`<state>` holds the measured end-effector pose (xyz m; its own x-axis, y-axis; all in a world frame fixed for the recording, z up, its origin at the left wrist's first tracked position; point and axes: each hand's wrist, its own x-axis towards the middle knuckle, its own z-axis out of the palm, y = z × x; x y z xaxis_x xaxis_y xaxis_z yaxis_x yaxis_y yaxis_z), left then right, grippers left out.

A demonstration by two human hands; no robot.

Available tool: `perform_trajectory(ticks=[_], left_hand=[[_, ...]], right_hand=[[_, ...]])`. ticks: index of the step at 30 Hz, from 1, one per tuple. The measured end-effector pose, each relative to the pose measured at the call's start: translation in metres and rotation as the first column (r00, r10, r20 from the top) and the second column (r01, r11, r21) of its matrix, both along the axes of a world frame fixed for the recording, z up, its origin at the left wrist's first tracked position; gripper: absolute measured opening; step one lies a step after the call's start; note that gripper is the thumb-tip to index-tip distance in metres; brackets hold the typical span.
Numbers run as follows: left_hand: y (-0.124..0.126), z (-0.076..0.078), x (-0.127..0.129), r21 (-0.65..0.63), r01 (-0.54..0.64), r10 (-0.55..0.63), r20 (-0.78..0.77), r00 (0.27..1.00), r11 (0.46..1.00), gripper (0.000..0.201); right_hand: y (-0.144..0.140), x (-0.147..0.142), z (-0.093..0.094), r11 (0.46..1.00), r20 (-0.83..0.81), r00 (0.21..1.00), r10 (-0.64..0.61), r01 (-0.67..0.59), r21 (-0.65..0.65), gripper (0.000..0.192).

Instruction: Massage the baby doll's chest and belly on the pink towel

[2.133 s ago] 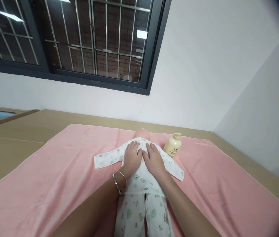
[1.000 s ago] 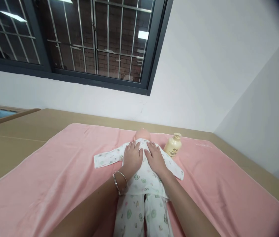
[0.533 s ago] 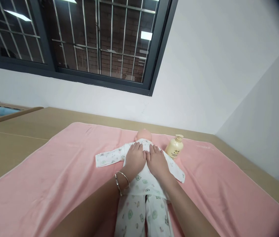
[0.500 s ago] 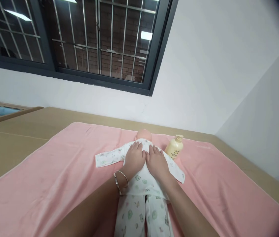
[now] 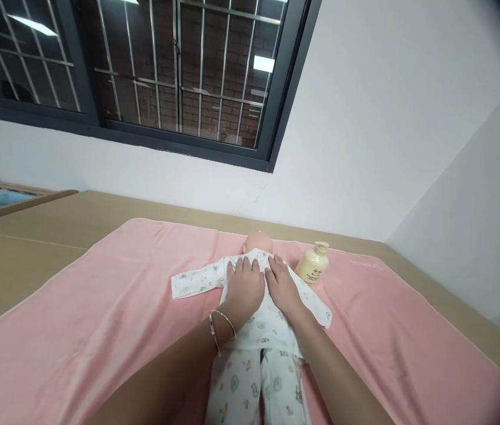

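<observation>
A baby doll (image 5: pixel 257 241) in a white printed romper (image 5: pixel 254 348) lies on its back on a pink towel (image 5: pixel 112 307), head toward the wall. My left hand (image 5: pixel 243 287), with a silver bangle on the wrist, rests flat on the doll's chest. My right hand (image 5: pixel 281 284) lies flat beside it, fingers spread toward the collar. Both palms press on the fabric and hold nothing. The doll's sleeves stretch out to either side.
A cream pump bottle (image 5: pixel 313 264) stands on the towel just right of the doll's head. The towel covers a tan bed surface (image 5: pixel 23 248). A white wall and a barred window (image 5: pixel 179 71) are behind. A wooden rail (image 5: pixel 19 199) shows at far left.
My hands have shifted slightly up the doll's chest toward the collar and stay side by side. The view has drifted a little to the left.
</observation>
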<state>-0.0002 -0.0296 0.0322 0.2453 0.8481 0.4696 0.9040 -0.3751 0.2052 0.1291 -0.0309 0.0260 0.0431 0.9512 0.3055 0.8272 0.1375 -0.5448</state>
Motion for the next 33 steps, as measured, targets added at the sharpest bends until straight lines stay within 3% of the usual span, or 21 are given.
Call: perform_trajectory(ticks=[3,8,12,16,21,33], left_hand=[[0.003,0.004,-0.003,-0.005,0.086,-0.086,-0.021,0.996,0.996,0.040],[0.017,0.007,-0.009,-0.115,0.215,-0.204,0.100,0.974,0.970,0.039],[0.022,0.002,-0.012,-0.146,0.188,-0.158,0.197,0.968,0.971,0.045],[0.023,-0.006,-0.011,-0.144,0.161,-0.121,0.253,0.960,0.976,0.048],[0.022,-0.009,-0.008,-0.135,0.153,-0.115,0.250,0.961,0.979,0.049],[0.017,-0.007,-0.007,-0.141,0.127,-0.091,0.238,0.967,0.982,0.048]], right_hand=[[0.003,0.006,-0.003,0.999,-0.026,0.999,0.024,-0.023,0.037,0.054],[-0.009,-0.009,0.006,0.999,0.117,0.993,-0.012,0.007,0.039,0.052],[-0.013,-0.020,0.008,0.996,0.157,0.987,0.018,-0.032,0.088,0.050],[-0.007,-0.014,0.000,0.993,0.054,0.997,0.055,-0.061,0.103,0.050],[-0.001,-0.005,-0.007,0.995,-0.031,0.999,0.043,-0.040,0.092,0.054],[-0.004,-0.009,-0.003,0.997,0.005,1.000,0.019,-0.019,0.076,0.051]])
